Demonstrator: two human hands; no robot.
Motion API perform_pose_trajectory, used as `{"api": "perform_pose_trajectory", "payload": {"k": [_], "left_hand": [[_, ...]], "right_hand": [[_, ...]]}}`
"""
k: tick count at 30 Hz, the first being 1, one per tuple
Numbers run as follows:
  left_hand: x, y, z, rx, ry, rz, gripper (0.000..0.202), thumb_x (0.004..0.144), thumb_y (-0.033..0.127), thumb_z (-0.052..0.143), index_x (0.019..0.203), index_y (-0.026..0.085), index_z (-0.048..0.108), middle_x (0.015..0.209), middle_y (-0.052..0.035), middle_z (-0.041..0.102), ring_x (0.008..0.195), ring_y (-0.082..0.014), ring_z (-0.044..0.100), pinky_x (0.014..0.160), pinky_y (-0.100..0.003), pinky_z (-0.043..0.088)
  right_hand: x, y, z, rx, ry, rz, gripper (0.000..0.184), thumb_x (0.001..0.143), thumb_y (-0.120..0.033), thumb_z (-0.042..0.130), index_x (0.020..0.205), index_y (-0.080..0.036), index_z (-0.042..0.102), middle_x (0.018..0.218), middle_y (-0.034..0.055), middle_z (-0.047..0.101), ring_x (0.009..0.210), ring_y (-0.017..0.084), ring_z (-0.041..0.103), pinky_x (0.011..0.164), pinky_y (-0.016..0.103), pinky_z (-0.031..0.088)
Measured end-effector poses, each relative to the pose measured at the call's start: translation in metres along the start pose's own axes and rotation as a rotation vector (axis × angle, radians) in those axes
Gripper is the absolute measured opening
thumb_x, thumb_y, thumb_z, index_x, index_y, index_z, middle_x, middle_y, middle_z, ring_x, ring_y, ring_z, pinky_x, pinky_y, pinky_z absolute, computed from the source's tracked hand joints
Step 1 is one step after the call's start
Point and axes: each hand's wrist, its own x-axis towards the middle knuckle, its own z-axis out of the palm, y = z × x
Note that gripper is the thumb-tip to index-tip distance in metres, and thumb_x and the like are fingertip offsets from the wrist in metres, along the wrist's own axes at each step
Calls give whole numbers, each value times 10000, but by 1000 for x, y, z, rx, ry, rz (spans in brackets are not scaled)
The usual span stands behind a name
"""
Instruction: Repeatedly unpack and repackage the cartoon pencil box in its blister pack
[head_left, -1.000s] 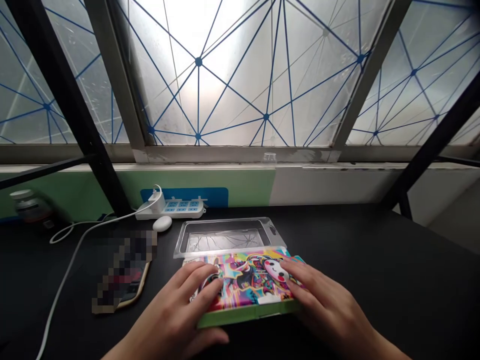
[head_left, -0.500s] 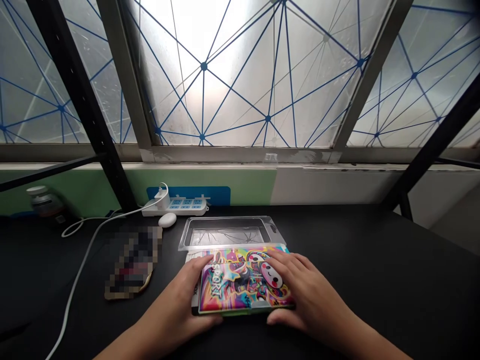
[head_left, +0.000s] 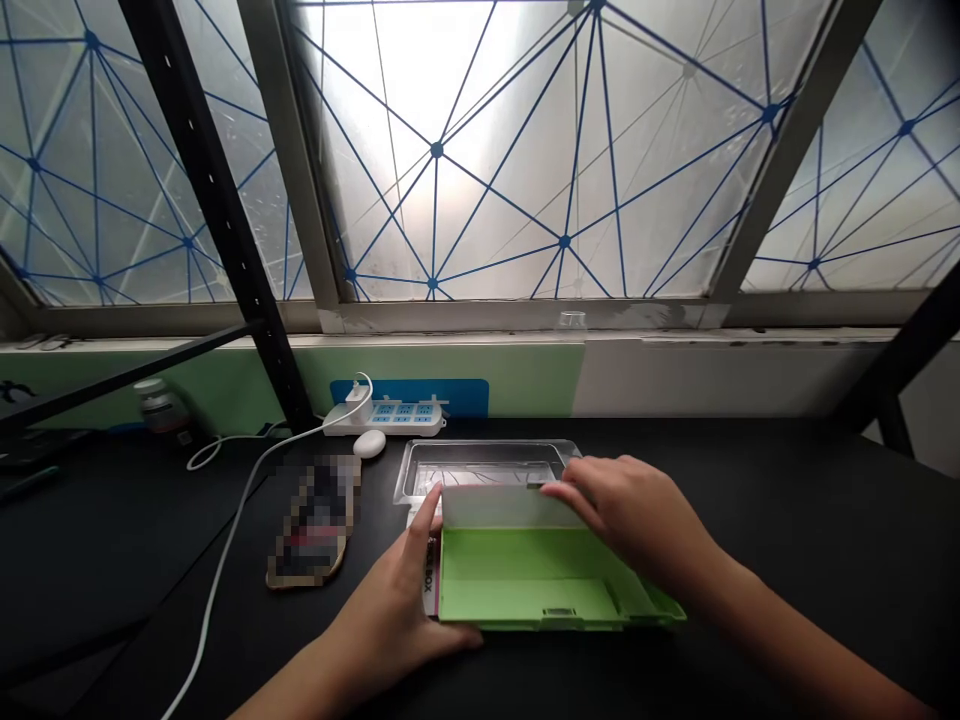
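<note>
A pencil case (head_left: 517,555) lies in front of me on the black desk, its bright green inside showing with nothing in it. Its lid (head_left: 491,507) is raised at the far side, the pale inner face toward me. My left hand (head_left: 401,590) grips the left end, thumb at the near edge and fingers up by the lid. With its fingers closed, my right hand (head_left: 637,515) holds the lid's upper right edge. A printed white piece (head_left: 430,580) with lettering shows under the case's left side, partly hidden. Just behind stands a clear plastic tray (head_left: 401,478).
A phone-shaped, pixelated item (head_left: 315,530) lies to the left, near a white oval object (head_left: 370,444). Behind them is a white power strip (head_left: 409,418), its cable (head_left: 217,590) running toward me. A bottle (head_left: 161,410) stands at the far left by a black metal post (head_left: 277,360).
The case's colourful lid has swung up and back, exposing the green inside. My right hand has moved up to the lid's edge; my left hand stays at the left end. The view has shifted left.
</note>
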Motion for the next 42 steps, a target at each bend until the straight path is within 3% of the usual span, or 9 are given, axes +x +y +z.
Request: {"api": "perform_pose_trajectory", "payload": {"k": [6, 11, 14, 18, 22, 27, 33, 38, 42], "left_hand": [[-2, -3, -3, 30, 30, -39, 1292, 711, 305, 861, 1586, 363, -87, 1446, -129, 553, 1300, -329, 568, 1090, -509, 434], [4, -1, -7, 205, 14, 55, 685, 791, 487, 774, 1387, 289, 500, 1367, -107, 636, 1322, -370, 546, 1177, -583, 305], [6, 3, -9, 261, 13, 71, 547, 827, 535, 717, 1281, 253, 599, 1307, -98, 683, 1276, -369, 588, 1192, -600, 271], [7, 5, -10, 189, 3, 19, 515, 895, 562, 608, 1306, 251, 600, 1366, -102, 650, 1263, -345, 600, 1086, -481, 467], [9, 7, -11, 144, -61, 39, 534, 909, 458, 640, 1402, 274, 544, 1426, -85, 605, 1298, -309, 569, 1089, -408, 465], [11, 7, -9, 192, -101, 34, 490, 956, 471, 580, 1409, 285, 556, 1464, -77, 568, 1368, -317, 486, 1149, -449, 396], [10, 5, -6, 214, -127, 46, 538, 995, 513, 505, 1472, 266, 485, 1542, -81, 483, 1445, -319, 383, 1205, -486, 302], [14, 0, -8, 180, -140, 82, 584, 1002, 522, 494, 1511, 240, 443, 1550, -112, 468, 1444, -326, 383, 1190, -507, 322], [12, -4, -10, 128, -124, 51, 803, 914, 556, 631, 1578, 225, 324, 1563, -153, 438, 1440, -370, 386, 1181, -550, 321]], "right_hand": [[-27, 19, 4, 124, 212, -32, 209, 1033, -339, 502, 1049, -204, 662, 973, 73, 740, 836, 228, 680, 748, 352, 488], [-71, 13, 0, 235, 170, -121, 209, 995, -358, 580, 1144, -224, 642, 1050, 71, 741, 930, 233, 681, 820, 363, 523], [-83, 16, 6, 261, 164, -148, 400, 932, -496, 645, 1212, -211, 621, 1090, 99, 741, 978, 264, 688, 835, 384, 552], [-85, 20, 14, 331, 191, -97, 461, 910, -526, 660, 1254, -227, 592, 1078, 104, 738, 949, 266, 701, 789, 371, 581], [-76, 23, 9, 388, 163, 77, 349, 949, -554, 580, 1101, -240, 606, 894, 48, 717, 743, 214, 686, 619, 312, 560], [-56, 23, -2, 319, -9, 74, 295, 1003, -492, 504, 920, -236, 626, 817, 37, 684, 715, 214, 628, 640, 338, 502], [-41, -6, 5, 289, -14, -32, 301, 963, -432, 597, 1158, -202, 598, 1094, 110, 694, 999, 284, 618, 887, 441, 463], [-32, -24, 13, 343, -88, 9, 222, 977, -419, 558, 1007, -204, 602, 966, 92, 677, 890, 263, 614, 816, 422, 480], [-28, -20, 14, 400, -154, 35, 255, 987, -454, 538, 1023, -214, 616, 938, 79, 674, 855, 247, 618, 752, 381, 507]]}}
